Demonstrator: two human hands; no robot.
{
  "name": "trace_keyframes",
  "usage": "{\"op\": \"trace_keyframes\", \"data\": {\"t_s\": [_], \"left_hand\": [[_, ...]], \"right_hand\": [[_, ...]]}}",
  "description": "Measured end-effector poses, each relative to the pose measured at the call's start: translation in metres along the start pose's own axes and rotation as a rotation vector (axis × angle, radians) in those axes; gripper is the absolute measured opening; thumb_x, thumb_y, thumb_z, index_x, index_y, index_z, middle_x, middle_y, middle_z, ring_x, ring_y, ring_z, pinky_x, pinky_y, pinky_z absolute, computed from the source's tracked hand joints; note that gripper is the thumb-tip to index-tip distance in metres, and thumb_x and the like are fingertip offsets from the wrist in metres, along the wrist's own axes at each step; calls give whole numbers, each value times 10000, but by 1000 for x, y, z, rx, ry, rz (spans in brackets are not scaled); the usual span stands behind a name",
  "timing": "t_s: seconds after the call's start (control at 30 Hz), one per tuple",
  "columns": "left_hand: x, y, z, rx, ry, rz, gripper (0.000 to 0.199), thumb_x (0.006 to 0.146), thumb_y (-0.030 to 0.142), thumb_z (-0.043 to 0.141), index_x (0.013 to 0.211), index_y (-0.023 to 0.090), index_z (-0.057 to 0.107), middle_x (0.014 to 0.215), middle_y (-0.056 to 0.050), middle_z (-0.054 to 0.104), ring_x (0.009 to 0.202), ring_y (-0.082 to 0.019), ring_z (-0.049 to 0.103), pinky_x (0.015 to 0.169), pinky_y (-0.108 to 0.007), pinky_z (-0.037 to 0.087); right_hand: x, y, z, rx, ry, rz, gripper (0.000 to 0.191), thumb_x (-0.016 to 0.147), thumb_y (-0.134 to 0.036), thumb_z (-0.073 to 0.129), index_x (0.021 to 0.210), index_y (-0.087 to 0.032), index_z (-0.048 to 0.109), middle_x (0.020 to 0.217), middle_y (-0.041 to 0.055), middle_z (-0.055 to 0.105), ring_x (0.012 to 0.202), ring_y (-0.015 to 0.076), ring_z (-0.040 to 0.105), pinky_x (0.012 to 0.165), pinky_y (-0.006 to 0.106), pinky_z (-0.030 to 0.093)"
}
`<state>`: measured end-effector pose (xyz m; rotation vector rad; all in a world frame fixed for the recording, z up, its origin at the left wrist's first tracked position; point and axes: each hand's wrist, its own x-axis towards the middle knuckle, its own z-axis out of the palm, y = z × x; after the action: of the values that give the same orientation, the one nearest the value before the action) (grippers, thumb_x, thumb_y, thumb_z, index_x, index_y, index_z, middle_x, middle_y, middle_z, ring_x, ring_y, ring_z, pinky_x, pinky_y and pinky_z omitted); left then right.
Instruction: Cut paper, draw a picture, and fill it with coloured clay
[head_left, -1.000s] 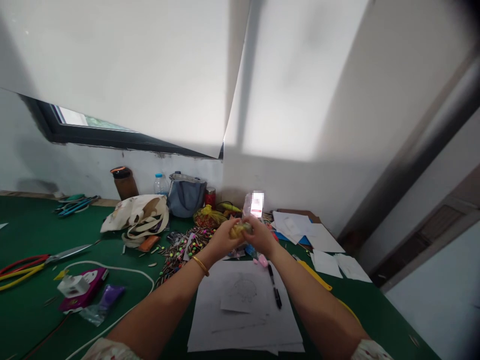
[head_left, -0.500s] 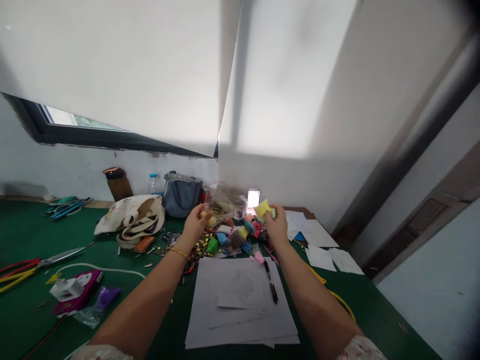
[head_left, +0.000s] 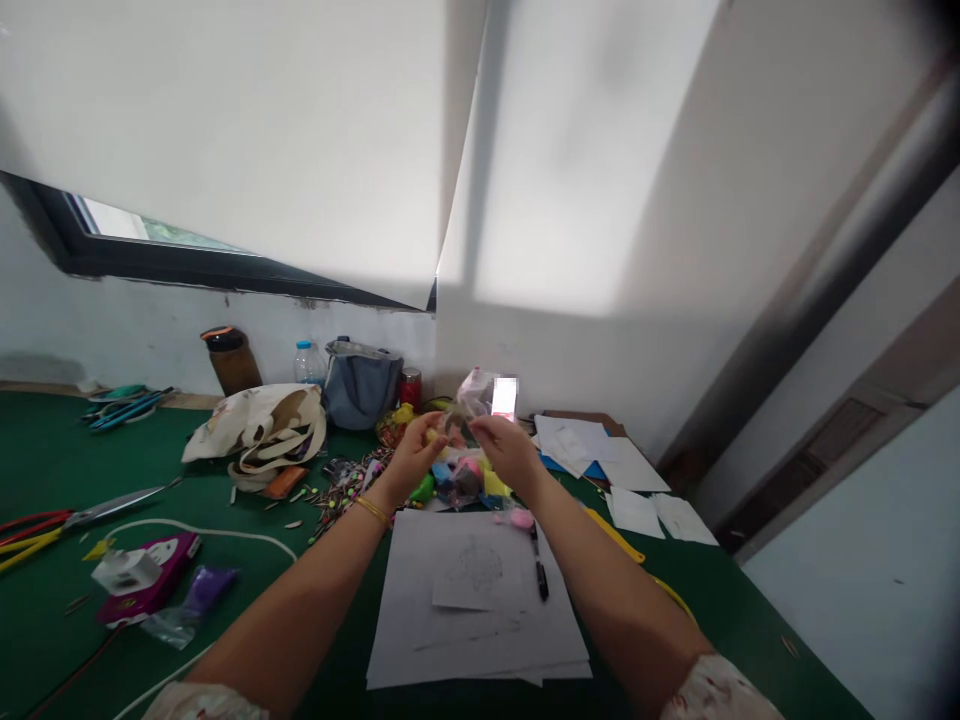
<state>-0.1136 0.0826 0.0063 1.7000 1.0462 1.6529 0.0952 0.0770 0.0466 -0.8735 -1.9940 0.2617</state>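
Observation:
Both hands are raised over a pile of small coloured packets (head_left: 456,482) at the far middle of the table. My left hand (head_left: 411,455) is closed on a crinkled clear plastic bag (head_left: 454,428) that has something yellowish in it. Close by on the right, my right hand (head_left: 511,450) has its fingers pinched together at the bag's other side; its back partly hides the grip. A yellow packet (head_left: 495,483) lies below the right hand. Nearer to me lies a stack of white paper (head_left: 450,645), with a pencil drawing (head_left: 478,568) on the top sheet.
A black pen (head_left: 540,570) rests on the paper. Behind the hands stand a lit phone (head_left: 505,397), a blue-grey bag (head_left: 364,385) and a brown bottle (head_left: 231,362). Scissors (head_left: 112,508) and a purple power strip (head_left: 154,580) lie at left, white sheets (head_left: 634,510) at right.
My hands have come together from wide apart, the right one moving left. The yellow packet has left my right hand. The clear bag is drawn in between the hands.

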Motion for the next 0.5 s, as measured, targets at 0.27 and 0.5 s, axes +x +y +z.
{"op": "trace_keyframes", "data": {"t_s": [0.27,0.5], "left_hand": [[-8,17,30,-128,-56,-37,494,955,522,392,1310,216,545,1375,-106,531,1289,-239,469,1098,-392,342],[-5,27,22,-162,-103,-45,406,839,448,638,1131,173,702,1250,-112,656,1188,-264,570,1048,-403,407]], "right_hand": [[7,1,26,331,-292,164,255,823,-412,612,874,-170,675,860,40,692,792,183,611,715,288,466],[8,-14,15,357,-174,154,266,872,-389,513,869,-172,667,739,-8,614,684,134,537,618,237,416]]}}
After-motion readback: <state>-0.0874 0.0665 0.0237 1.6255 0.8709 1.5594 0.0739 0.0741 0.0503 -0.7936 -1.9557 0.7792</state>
